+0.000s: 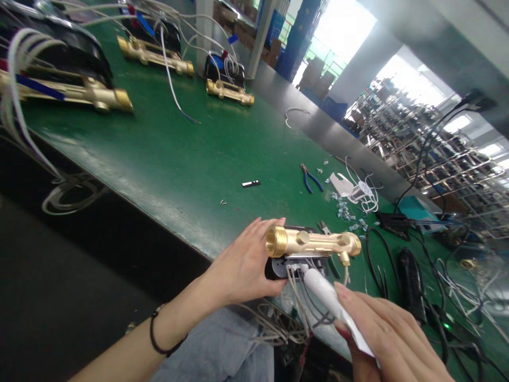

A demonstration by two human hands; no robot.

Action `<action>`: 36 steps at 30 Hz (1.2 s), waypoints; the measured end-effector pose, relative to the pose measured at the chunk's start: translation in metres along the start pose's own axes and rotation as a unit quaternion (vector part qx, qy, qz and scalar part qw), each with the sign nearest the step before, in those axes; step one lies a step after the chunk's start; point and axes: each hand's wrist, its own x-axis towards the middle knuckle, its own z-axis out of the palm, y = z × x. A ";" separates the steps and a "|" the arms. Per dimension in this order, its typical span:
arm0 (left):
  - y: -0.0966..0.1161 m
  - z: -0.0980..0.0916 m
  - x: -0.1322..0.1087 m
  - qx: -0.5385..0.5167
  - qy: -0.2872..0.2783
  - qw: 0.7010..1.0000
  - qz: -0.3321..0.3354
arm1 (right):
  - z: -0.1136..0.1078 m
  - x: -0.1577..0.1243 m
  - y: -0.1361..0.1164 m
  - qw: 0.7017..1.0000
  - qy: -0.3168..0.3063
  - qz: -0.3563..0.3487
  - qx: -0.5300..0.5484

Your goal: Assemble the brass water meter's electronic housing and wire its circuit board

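My left hand (242, 260) grips a brass water-meter-like pipe body (306, 243) from below and behind, with its threaded end pointing left. A black housing (278, 268) sits under the brass, and a bundle of grey wires (296, 297) runs out of it. My right hand (382, 331) pinches a white wrapped strip (326, 297) that reaches up to the wires at the housing. The strip's far end touches the wire bundle. The underside of the housing is hidden.
Three similar brass assemblies (155, 57) with black housings and cables lie along the green work bench (159, 159). Blue-handled pliers (310, 178), small metal bits and a black strip (251, 183) lie on it. Black cables and a black adapter (411, 281) are at right; wire-filled racks (429, 159) stand beyond.
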 end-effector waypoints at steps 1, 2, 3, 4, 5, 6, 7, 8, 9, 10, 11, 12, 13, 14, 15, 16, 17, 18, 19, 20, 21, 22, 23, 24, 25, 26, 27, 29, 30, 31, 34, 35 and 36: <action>0.000 0.000 0.000 0.002 0.000 1.000 0.003 | -0.001 0.000 0.001 1.000 -0.008 -0.012 -0.007; 0.000 -0.001 0.000 0.005 -0.001 1.000 0.006 | -0.001 -0.001 0.001 0.999 -0.017 -0.030 -0.017; 0.000 -0.001 0.001 0.008 -0.001 1.000 0.009 | -0.002 -0.001 0.002 0.998 -0.024 -0.050 -0.029; 0.000 -0.001 0.001 0.011 -0.002 1.000 0.012 | -0.003 -0.002 0.003 0.997 -0.027 -0.064 -0.042; 0.000 -0.001 0.001 0.012 -0.003 1.000 0.014 | -0.004 -0.002 0.004 0.996 -0.028 -0.072 -0.053; 0.000 -0.001 0.002 0.013 -0.004 1.000 0.016 | -0.004 -0.001 0.003 0.995 -0.026 -0.075 -0.060; 0.000 -0.001 0.002 0.014 -0.005 1.000 0.018 | -0.004 -0.001 0.002 0.995 -0.021 -0.076 -0.061; -0.001 0.000 0.002 0.013 -0.004 1.000 0.019 | -0.003 0.000 0.000 0.996 -0.017 -0.070 -0.057; -0.001 0.000 0.002 0.014 -0.003 1.000 0.019 | -0.002 0.001 -0.002 0.997 -0.004 -0.057 -0.048; -0.001 0.000 0.002 0.014 -0.003 1.000 0.019 | 0.000 0.001 -0.006 0.999 0.022 -0.034 -0.034; -0.001 0.000 0.001 0.014 -0.002 1.000 0.018 | 0.003 0.001 -0.009 0.998 0.057 -0.001 -0.018; -0.002 0.000 0.001 0.014 -0.001 1.000 0.018 | 0.006 0.000 -0.012 0.994 0.096 0.044 0.001; -0.002 0.000 0.001 0.014 0.000 1.000 0.017 | 0.009 -0.003 -0.015 0.986 0.130 0.098 0.024; -0.002 -0.001 0.000 0.013 -0.001 1.000 0.018 | 0.012 -0.006 -0.016 0.973 0.161 0.158 0.050; -0.002 -0.001 0.000 0.013 -0.002 1.000 0.020 | 0.015 -0.010 -0.015 0.954 0.188 0.220 0.083; -0.002 -0.001 0.000 0.013 -0.003 1.000 0.022 | 0.018 -0.015 -0.013 0.928 0.209 0.279 0.129; -0.003 -0.002 -0.001 0.016 -0.003 1.000 0.023 | 0.020 -0.020 -0.010 0.895 0.227 0.332 0.192; -0.003 -0.002 -0.001 0.019 -0.003 1.000 0.023 | 0.023 -0.024 -0.005 0.852 0.242 0.377 0.270; -0.004 -0.001 -0.002 0.023 -0.001 0.999 0.023 | 0.025 -0.027 0.001 0.799 0.256 0.414 0.353; -0.005 -0.001 -0.002 0.027 0.003 0.999 0.023 | 0.027 -0.029 0.007 0.736 0.271 0.445 0.432; -0.006 0.000 -0.002 0.031 0.007 0.999 0.022 | 0.029 -0.030 0.013 0.667 0.285 0.471 0.502; -0.008 0.001 -0.002 0.036 0.013 0.999 0.020 | 0.030 -0.030 0.020 0.597 0.302 0.495 0.554; -0.010 0.002 -0.002 0.043 0.018 0.999 0.019 | 0.031 -0.029 0.028 0.532 0.321 0.517 0.589; -0.012 0.003 -0.002 0.051 0.021 0.998 0.018 | 0.032 -0.028 0.037 0.482 0.337 0.535 0.606; -0.014 0.004 -0.002 0.063 0.024 0.997 0.023 | 0.034 -0.027 0.047 0.452 0.348 0.549 0.611; -0.016 0.006 -0.002 0.075 0.025 0.996 0.029 | 0.035 -0.025 0.058 0.441 0.351 0.559 0.608; -0.018 0.008 -0.002 0.087 0.026 0.995 0.036 | 0.038 -0.024 0.071 0.444 0.352 0.567 0.598; -0.023 0.012 -0.003 0.106 0.036 0.993 0.045 | 0.045 -0.021 0.102 0.471 0.357 0.571 0.570; -0.026 0.014 -0.004 0.114 0.042 0.992 0.044 | 0.050 -0.019 0.119 0.482 0.359 0.570 0.560; -0.029 0.016 -0.005 0.122 0.046 0.991 0.043 | 0.055 -0.016 0.136 0.495 0.358 0.569 0.550; -0.038 0.022 -0.008 0.150 0.056 0.985 0.058 | 0.073 -0.003 0.184 0.554 0.347 0.563 0.506; -0.040 0.023 -0.009 0.157 0.060 0.984 0.063 | 0.078 0.003 0.196 0.581 0.344 0.556 0.484; -0.042 0.023 -0.009 0.162 0.067 0.982 0.067 | 0.083 0.009 0.206 0.612 0.342 0.546 0.458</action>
